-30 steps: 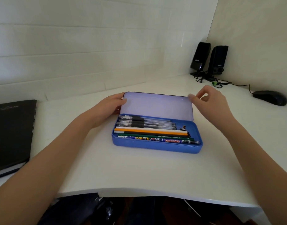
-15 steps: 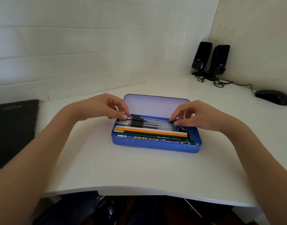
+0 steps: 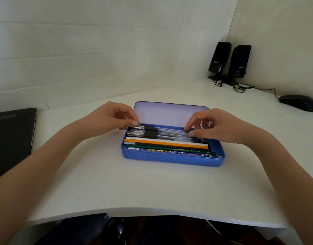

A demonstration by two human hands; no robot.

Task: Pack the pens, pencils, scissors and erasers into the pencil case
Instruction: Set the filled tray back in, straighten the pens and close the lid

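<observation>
While both hands pinch the top pen (image 3: 162, 130), the left hand (image 3: 115, 119) has its tip end and the right hand (image 3: 212, 128) its far end, above the other pens and the pencils (image 3: 166, 147) packed in the open blue case (image 3: 171, 159) on the worktop (image 3: 116, 183).

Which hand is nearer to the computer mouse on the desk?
The right hand. It rests at the right end of the pens in the pencil case, with the mouse farther right and behind it. The left hand is at the case's left end, farther away.
</observation>
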